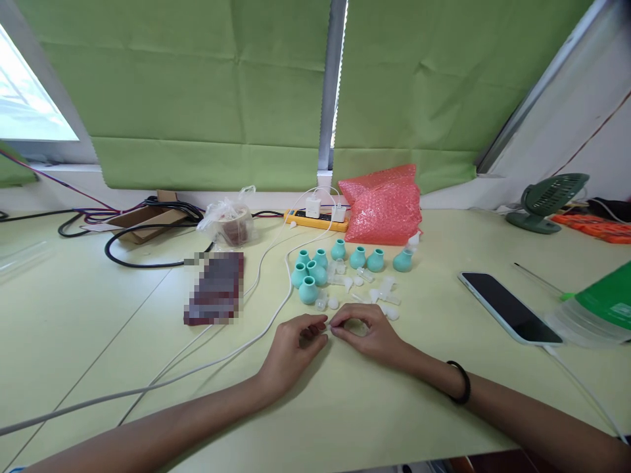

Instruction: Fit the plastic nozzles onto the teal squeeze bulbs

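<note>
My left hand (290,345) and my right hand (372,332) meet above the front middle of the table, fingertips almost touching. Thumb and index finger of each hand are curled into a pinch around a small translucent plastic piece (328,326), mostly hidden by the fingertips. Just beyond them lie several loose clear and whitish plastic parts (365,275). Several teal rubber bulbs with round open necks (308,290) stand behind and to the left of these parts. One teal bulb (403,261) at the right has a whitish part by its neck.
A pink bubble-wrap bag (382,207) and an orange power strip (315,221) are at the back. White cables (246,344) cross the table on the left, near a pixelated dark flat object (215,289). To the right are a phone (510,307), a green-labelled container (604,305) and a fan (547,200).
</note>
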Motion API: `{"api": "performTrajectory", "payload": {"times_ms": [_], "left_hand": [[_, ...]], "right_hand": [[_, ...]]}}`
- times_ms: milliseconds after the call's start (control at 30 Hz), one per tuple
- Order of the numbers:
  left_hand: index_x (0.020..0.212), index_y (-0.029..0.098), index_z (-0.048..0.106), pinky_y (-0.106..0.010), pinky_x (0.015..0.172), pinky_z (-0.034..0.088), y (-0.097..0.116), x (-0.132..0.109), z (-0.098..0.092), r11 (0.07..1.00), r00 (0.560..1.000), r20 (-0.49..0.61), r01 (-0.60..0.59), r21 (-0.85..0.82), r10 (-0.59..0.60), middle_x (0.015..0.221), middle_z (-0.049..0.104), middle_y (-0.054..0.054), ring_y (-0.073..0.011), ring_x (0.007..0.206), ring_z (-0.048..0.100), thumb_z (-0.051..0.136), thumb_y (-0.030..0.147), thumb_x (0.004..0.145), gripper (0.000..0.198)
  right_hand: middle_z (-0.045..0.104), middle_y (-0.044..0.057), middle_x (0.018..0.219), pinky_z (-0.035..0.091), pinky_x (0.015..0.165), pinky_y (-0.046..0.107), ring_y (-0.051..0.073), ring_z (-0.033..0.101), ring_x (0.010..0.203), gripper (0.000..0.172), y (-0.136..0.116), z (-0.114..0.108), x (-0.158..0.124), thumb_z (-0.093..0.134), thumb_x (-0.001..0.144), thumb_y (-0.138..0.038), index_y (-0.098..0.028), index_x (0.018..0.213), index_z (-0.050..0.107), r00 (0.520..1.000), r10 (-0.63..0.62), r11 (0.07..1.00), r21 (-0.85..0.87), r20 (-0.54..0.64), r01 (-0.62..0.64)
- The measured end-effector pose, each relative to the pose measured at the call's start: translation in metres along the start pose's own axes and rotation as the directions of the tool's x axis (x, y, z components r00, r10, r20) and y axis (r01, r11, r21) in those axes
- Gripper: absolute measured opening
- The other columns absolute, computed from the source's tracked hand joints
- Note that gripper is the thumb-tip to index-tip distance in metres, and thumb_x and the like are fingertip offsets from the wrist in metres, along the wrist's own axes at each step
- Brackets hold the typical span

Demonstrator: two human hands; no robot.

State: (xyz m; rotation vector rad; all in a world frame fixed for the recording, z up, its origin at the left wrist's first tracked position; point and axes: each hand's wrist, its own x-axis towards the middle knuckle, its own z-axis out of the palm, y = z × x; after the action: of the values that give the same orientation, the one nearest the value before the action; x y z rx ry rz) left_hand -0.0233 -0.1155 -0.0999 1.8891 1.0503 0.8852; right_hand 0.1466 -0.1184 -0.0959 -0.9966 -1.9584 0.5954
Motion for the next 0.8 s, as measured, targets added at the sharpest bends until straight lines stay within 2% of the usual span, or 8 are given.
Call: {"api": "performTrajectory", "payload": {"times_ms": [233, 533, 667, 800], "left_hand": [[0.081, 0.016, 0.065, -0.028, 0.073, 0.047, -0.0012, 0.001, -0.0005, 0.984, 0.997, 0.003, 0.07, -0.163, -0.071, 0.083, 0.067, -0.004, -0.0184, 0.078, 0.06, 0.054, 0.024, 0.072, 0.016], [0.073, 0.015, 0.065, -0.028, 0.067, 0.049, 0.004, 0.0019, -0.0009, 0.963, 0.989, -0.025, 0.139, -0.232, -0.149, 0.073, 0.067, -0.004, -0.0179, 0.07, 0.061, 0.059, 0.025, 0.067, 0.012], [0.07, 0.014, 0.063, -0.027, 0.065, 0.049, 0.0037, 0.0021, -0.0018, 0.955, 0.985, -0.05, 0.149, -0.256, -0.167, 0.071, 0.066, -0.004, -0.017, 0.068, 0.06, 0.06, 0.024, 0.066, 0.011], [0.068, 0.013, 0.062, -0.027, 0.068, 0.049, 0.0009, 0.0024, -0.0014, 0.94, 0.985, -0.051, 0.138, -0.312, -0.162, 0.073, 0.065, -0.005, -0.0168, 0.071, 0.06, 0.061, 0.023, 0.065, 0.01]], "right_hand": [[0.061, 0.003, 0.069, 0.048, 0.06, 0.025, 0.013, 0.058, 0.064, 0.008, -0.0009, 0.0042, -0.0028, 0.052, 0.074, -0.022, -0.02, 0.074, 0.06, 0.998, -0.069, 0.997, 0.028, -0.011, 0.07], [0.06, 0.003, 0.071, 0.049, 0.061, 0.026, 0.014, 0.058, 0.066, 0.007, 0.0028, 0.0038, -0.0026, 0.052, 0.074, -0.021, -0.02, 0.078, 0.058, 0.991, -0.133, 0.991, -0.024, -0.033, 0.133], [0.06, 0.003, 0.074, 0.051, 0.06, 0.026, 0.014, 0.058, 0.067, 0.01, 0.0018, 0.0044, -0.0028, 0.053, 0.073, -0.02, -0.02, 0.081, 0.059, 0.997, -0.066, 0.998, 0.019, -0.05, 0.067], [0.061, 0.004, 0.079, 0.054, 0.065, 0.027, 0.014, 0.06, 0.072, 0.013, 0.0037, 0.0054, -0.0028, 0.055, 0.071, -0.022, -0.019, 0.083, 0.059, 0.997, 0.079, 0.985, 0.156, -0.023, -0.075]]}}
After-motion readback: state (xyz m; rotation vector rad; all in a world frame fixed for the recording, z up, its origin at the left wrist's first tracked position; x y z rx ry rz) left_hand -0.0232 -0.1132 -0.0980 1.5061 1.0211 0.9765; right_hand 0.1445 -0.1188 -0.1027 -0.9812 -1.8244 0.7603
